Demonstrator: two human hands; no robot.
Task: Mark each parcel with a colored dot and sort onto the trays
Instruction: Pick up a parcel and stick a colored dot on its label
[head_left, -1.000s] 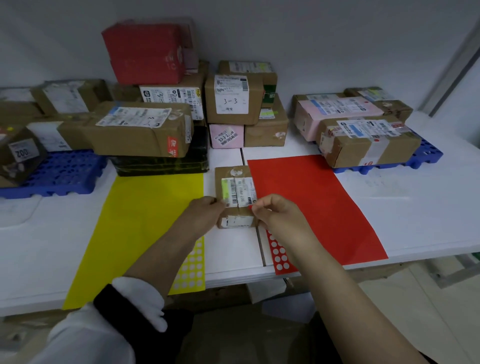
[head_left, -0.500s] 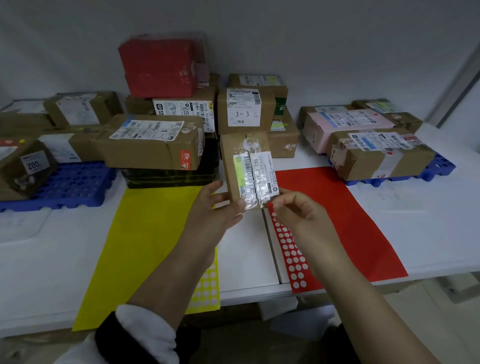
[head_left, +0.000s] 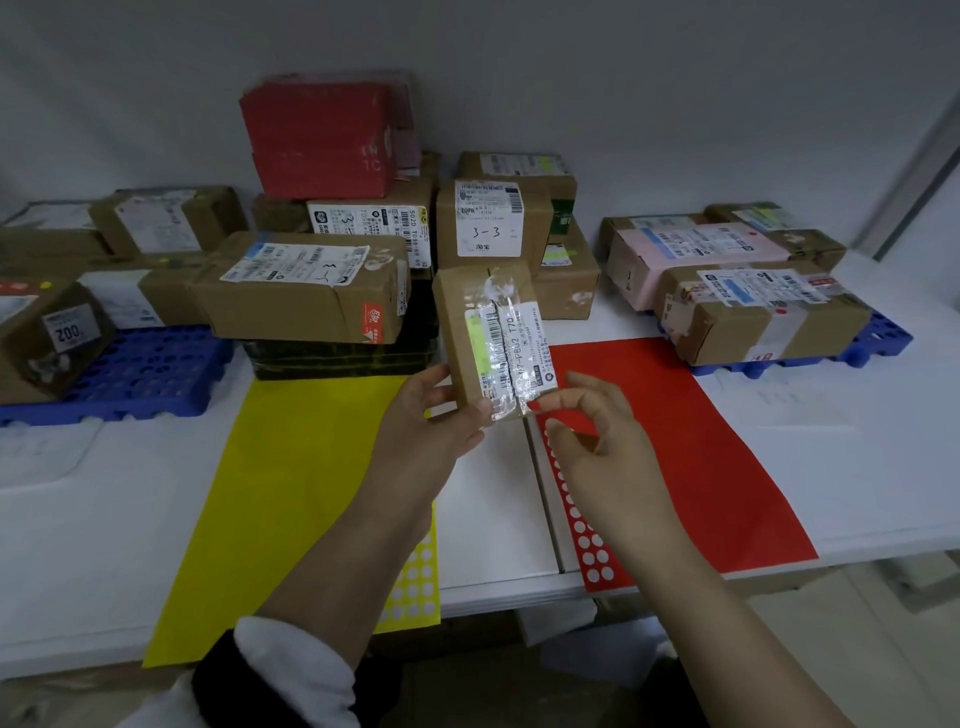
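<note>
Head view. Gripped the small parcel (head_left: 483, 332) by its lower end with the left hand (head_left: 436, 421), thumb over the front and fingers behind. Held it upright off the table (head_left: 831, 457), above the gap between the yellow paper (head_left: 291, 493) and the red paper (head_left: 701, 441). Held the right hand (head_left: 597, 436) curled at the parcel's lower right corner, forefinger and thumb nearly closed; could not tell whether a dot sat pinched between them. Had the red dot sheet (head_left: 582, 525) lying directly under that hand and the yellow dot sheet (head_left: 415, 582) beside the left forearm.

Judged these the likely slips:
- With only the bottom end gripped, could tip or twist the parcel under a pressing finger.
- Could get poor sticking on the crinkled glossy tape over the label.
- Could fold a dot onto the fingertip.
- Could choose the wrong colour and so send the parcel to the wrong tray.

Found the left blue tray (head_left: 135, 374) loaded with brown boxes (head_left: 156, 228) at its back and left, small yellow dots on two, its front right part bare. Found the right blue tray (head_left: 883, 338) nearly covered by a pink box (head_left: 691, 254) and a taped brown box (head_left: 763, 322), each with a red dot, plus another box behind. Saw the middle pile (head_left: 322, 291) between the trays, with no tray visible under it.
</note>
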